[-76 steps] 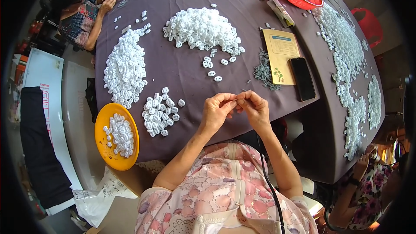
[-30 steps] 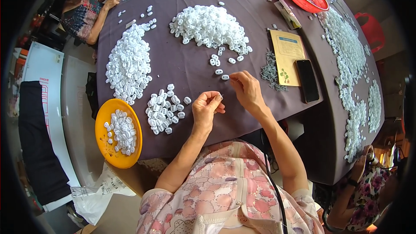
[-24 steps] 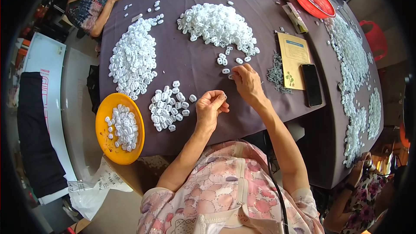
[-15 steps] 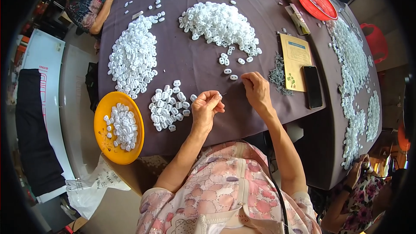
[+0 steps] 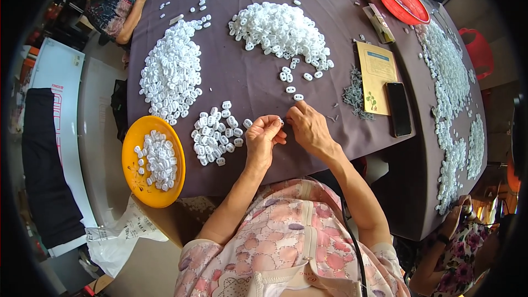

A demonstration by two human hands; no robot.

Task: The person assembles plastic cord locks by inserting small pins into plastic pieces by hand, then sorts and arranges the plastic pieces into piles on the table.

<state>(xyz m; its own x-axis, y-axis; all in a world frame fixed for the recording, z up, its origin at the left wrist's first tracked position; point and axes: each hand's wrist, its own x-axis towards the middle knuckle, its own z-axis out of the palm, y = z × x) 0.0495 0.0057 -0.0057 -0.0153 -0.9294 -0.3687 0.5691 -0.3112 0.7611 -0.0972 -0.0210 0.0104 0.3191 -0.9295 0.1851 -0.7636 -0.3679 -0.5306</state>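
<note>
Between the thumb and fingers of my left hand (image 5: 262,138) is a small white oval plastic piece (image 5: 281,121), mostly covered by the fingertips. My right hand (image 5: 311,130) comes in close beside it, thumb and forefinger pinched; what they hold, if anything, is too small to make out. Just beyond the right hand lie a few loose white ovals with dark holes (image 5: 298,97). A small group of similar pieces (image 5: 212,136) spreads left of my left hand. Right of my right hand sits a heap of thin grey pins (image 5: 353,97), with several strays nearer the hand.
A yellow plate (image 5: 130,171) of white pieces stands at the table's left edge. Larger white heaps (image 5: 278,28) lie farther back. A phone (image 5: 398,109), a tan booklet (image 5: 378,69) and a red basket (image 5: 404,1) are on the right. Other people sit at far left and lower right.
My right hand has moved left and slightly down, up against my left fingertips. Loose grey pins that it covered now show. My left hand keeps its hold on the white piece.
</note>
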